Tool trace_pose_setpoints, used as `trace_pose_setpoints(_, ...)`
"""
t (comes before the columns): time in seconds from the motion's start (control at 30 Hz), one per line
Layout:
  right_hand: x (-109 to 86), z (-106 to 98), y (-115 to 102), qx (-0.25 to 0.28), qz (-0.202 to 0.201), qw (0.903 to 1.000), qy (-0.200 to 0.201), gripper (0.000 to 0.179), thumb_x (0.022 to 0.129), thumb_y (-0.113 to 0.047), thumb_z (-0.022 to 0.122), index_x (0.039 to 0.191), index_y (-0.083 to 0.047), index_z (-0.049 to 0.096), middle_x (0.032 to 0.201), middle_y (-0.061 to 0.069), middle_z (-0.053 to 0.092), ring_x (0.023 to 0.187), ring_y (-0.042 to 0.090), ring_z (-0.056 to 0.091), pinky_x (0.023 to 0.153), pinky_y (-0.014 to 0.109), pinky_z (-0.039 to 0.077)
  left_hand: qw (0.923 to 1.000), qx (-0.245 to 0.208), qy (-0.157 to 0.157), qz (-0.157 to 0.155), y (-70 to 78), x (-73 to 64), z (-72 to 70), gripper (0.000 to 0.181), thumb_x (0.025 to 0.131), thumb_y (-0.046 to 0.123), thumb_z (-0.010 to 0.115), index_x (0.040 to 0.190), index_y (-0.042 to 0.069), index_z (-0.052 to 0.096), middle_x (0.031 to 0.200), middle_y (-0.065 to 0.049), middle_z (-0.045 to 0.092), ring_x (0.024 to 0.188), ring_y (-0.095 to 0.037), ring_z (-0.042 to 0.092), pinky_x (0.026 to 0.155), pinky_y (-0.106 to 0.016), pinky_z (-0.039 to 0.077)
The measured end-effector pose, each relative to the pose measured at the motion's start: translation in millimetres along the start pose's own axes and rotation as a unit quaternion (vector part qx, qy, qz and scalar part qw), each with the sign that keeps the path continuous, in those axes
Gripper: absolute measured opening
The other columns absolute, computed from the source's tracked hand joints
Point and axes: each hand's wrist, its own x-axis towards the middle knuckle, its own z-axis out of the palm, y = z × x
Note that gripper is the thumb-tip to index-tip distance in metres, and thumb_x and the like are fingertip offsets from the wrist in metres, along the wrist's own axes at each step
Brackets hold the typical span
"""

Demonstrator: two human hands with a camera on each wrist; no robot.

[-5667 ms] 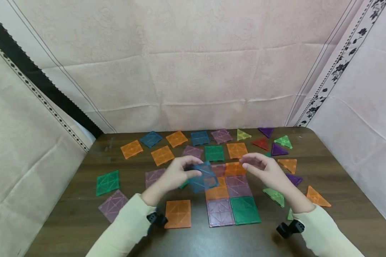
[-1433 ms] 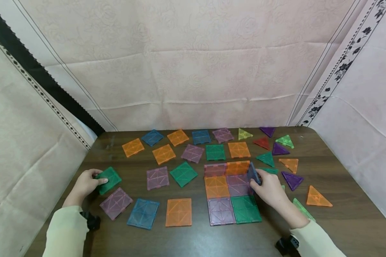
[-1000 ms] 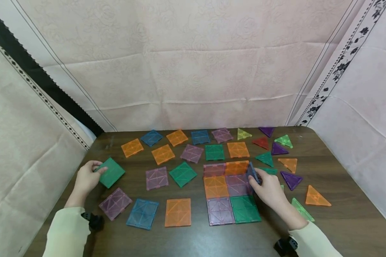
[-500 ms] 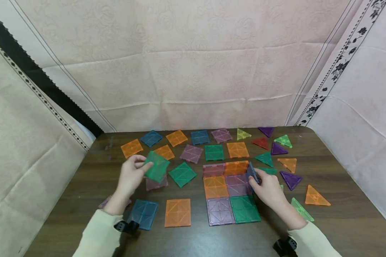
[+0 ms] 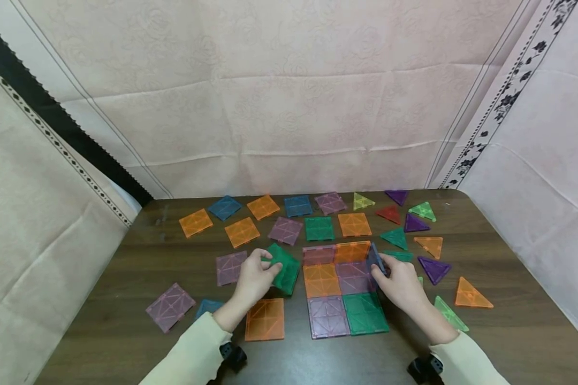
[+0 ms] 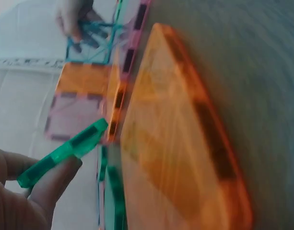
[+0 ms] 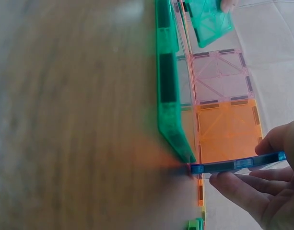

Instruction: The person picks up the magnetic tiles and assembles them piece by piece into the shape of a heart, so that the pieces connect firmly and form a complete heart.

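My left hand pinches a green square magnetic tile by its edge, tilted above the table just left of a tile layout. In the left wrist view thumb and fingers grip this green tile. My right hand holds a blue square tile on edge at the layout's right side, by the back corner. Flat in the layout lie an orange, a purple, a lilac and a green tile. Along its back edge stand a pink tile and an orange tile.
Loose square tiles lie left and behind, among them an orange one, a purple one and a blue one partly under my left arm. Several triangles, such as an orange one, lie to the right. A cloth-covered wall rises behind the table.
My left hand has lifted the green tile from the far left and carried it rightward to the layout. My right hand has stayed at the upright blue tile over the last second or so.
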Motion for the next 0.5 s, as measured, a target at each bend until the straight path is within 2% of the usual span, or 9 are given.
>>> trace_pose_setpoints(0.13,-0.4,1,0,0.001,-0.001,1.0000,0.001,0.034,0.092,-0.011,0.060,0.119,0.008,0.062,0.081,0.012,0.071,0.052,0.010,0.051,0.045,0.024,0.041,0.9996,0.024,0.012,0.012,3.0,-1.6,10.2,0.024,0.091,0.014,0.066,0.106,0.000,0.054,0.108,-0.025,0.067,0.088,-0.027,0.068,0.063,-0.034,0.052)
trace_pose_setpoints(0.27,-0.3,0,0,0.002,-0.004,1.0000,0.001,0.031,0.092,-0.011,0.060,0.117,0.007,0.063,0.078,0.010,0.070,0.050,0.010,0.049,0.044,0.024,0.040,0.9993,0.019,0.018,0.027,5.7,-4.0,18.4,0.025,0.091,0.011,0.065,0.109,-0.002,0.054,0.104,-0.025,0.068,0.061,-0.016,0.063,0.055,-0.029,0.048)
trace_pose_setpoints(0.33,-0.1,0,0,0.002,-0.004,1.0000,0.002,0.030,0.091,-0.011,0.060,0.116,0.006,0.064,0.078,0.009,0.070,0.050,0.010,0.049,0.044,0.024,0.040,0.9993,0.011,0.015,0.031,7.4,-5.5,21.9,0.028,0.092,0.010,0.064,0.114,-0.003,0.054,0.092,-0.021,0.070,0.048,-0.011,0.052,0.049,-0.026,0.043)
trace_pose_setpoints(0.4,0.0,0,0,0.003,-0.005,1.0000,0.002,0.030,0.091,-0.010,0.060,0.116,0.006,0.064,0.079,0.010,0.070,0.050,0.010,0.050,0.044,0.024,0.040,0.9992,0.005,0.009,0.039,8.8,-6.7,25.1,0.034,0.092,0.010,0.064,0.122,-0.004,0.053,0.071,-0.012,0.065,0.040,-0.009,0.041,0.044,-0.024,0.036)
trace_pose_setpoints(0.5,-0.1,0,0,0.004,-0.004,1.0000,0.003,0.030,0.091,-0.010,0.060,0.116,0.006,0.064,0.080,0.011,0.070,0.051,0.010,0.051,0.044,0.024,0.041,0.9990,-0.003,-0.015,0.043,11.4,-8.1,29.0,0.046,0.094,0.012,0.062,0.134,-0.005,0.048,0.050,0.001,0.043,0.038,-0.009,0.030,0.040,-0.023,0.028)
